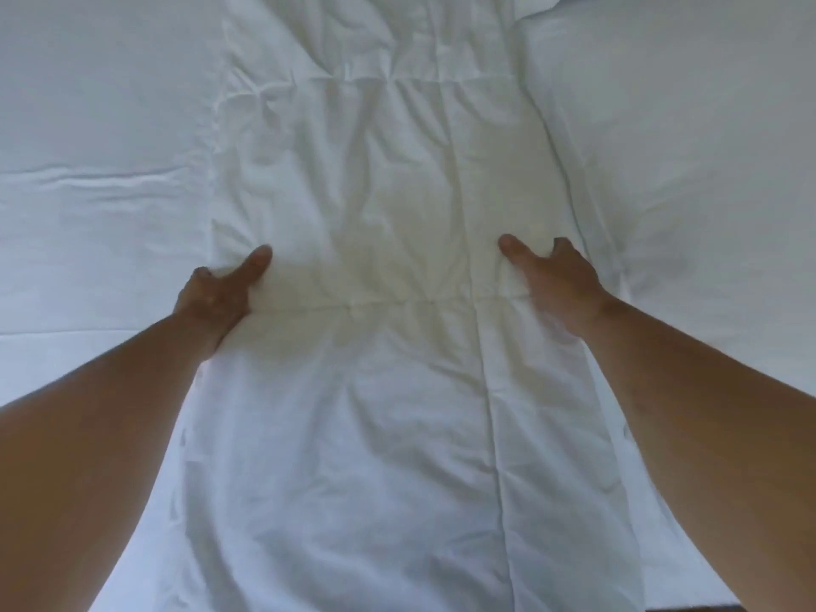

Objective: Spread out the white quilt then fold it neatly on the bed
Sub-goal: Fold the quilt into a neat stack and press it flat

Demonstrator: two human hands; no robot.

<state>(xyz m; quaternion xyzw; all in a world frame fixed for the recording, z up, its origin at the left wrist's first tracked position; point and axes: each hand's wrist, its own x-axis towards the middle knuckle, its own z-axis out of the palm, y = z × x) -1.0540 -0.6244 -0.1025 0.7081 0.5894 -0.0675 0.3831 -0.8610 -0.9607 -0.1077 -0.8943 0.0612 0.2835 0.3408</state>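
Dim, cool even light w/ soft shadows — slightly blurry overall, wide-angle stretch at edges.

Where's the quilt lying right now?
Head view: the quilt lies as a long strip down the middle of the bed sheet, between the left hand gripping its left edge and the right hand gripping its right.

Single camera, worn on my head. It faced forward and steeply down over the bed (88, 103), close in and wide-angled. My forearms filled both bottom corners. My left hand (218, 293) and right hand (554, 282) sat mid-frame at the quilt (375, 170) edges.
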